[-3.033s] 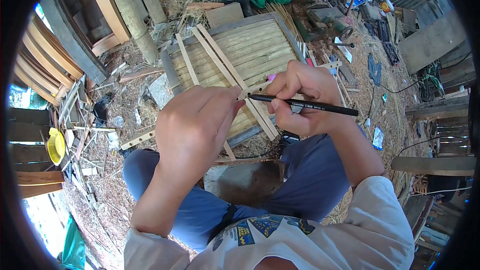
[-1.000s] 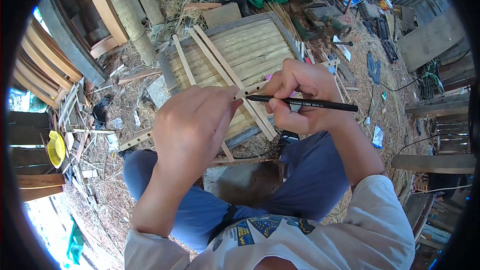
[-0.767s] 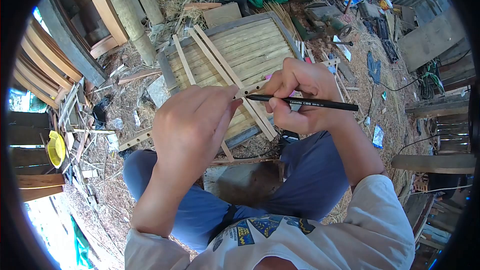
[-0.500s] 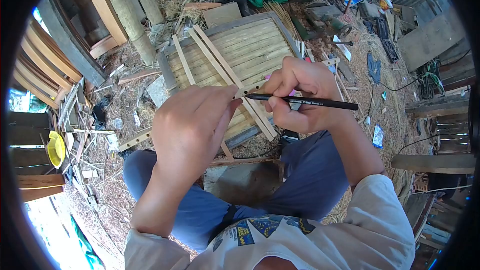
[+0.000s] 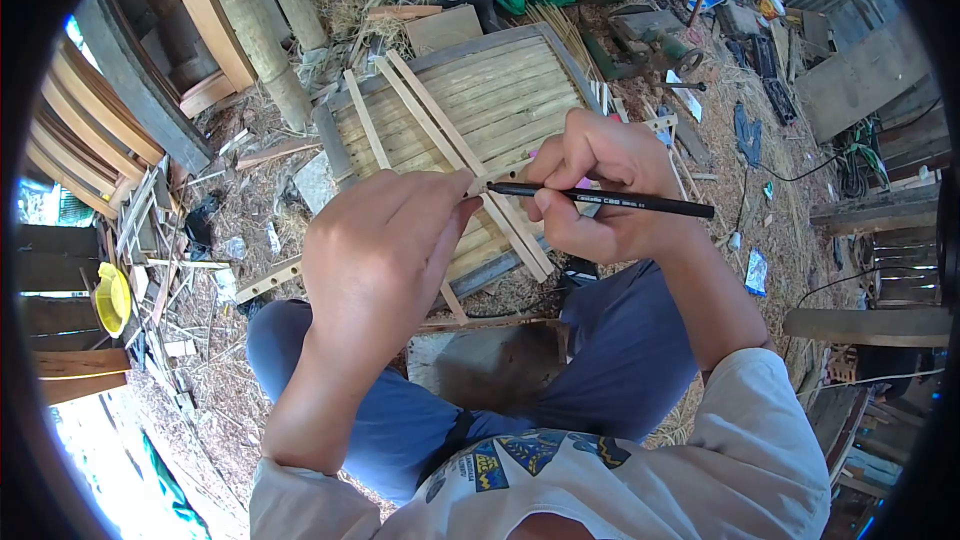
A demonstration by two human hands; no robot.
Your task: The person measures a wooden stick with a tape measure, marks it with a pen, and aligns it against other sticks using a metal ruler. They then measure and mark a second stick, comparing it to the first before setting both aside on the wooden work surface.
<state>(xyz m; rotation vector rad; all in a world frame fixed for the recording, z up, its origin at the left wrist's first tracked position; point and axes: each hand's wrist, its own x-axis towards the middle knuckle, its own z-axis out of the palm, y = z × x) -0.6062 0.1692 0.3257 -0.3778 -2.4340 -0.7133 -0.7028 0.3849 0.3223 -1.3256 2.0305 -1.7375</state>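
Observation:
My left hand [image 5: 375, 250] is closed around a long wooden strip with drilled holes [image 5: 268, 282], which runs from lower left to upper right behind both hands. Its fingertips pinch the strip near the middle, and most of that grip is hidden behind the back of the hand. A black pen with white lettering [image 5: 640, 202] lies between the thumb and fingers of my right hand [image 5: 610, 185]. The pen's tip points left and meets the strip right beside my left fingertips, close to a dark hole.
Below the hands, a slatted wooden panel [image 5: 510, 80] lies on the littered ground with loose wooden strips [image 5: 430, 125] across it. A yellow basin [image 5: 113, 298] is at the left. Curved wooden pieces [image 5: 90, 130] and bamboo poles [image 5: 245, 25] stand at upper left.
The pen in my right hand has shifted slightly left and up along the strip. My left hand and the strip have stayed in place.

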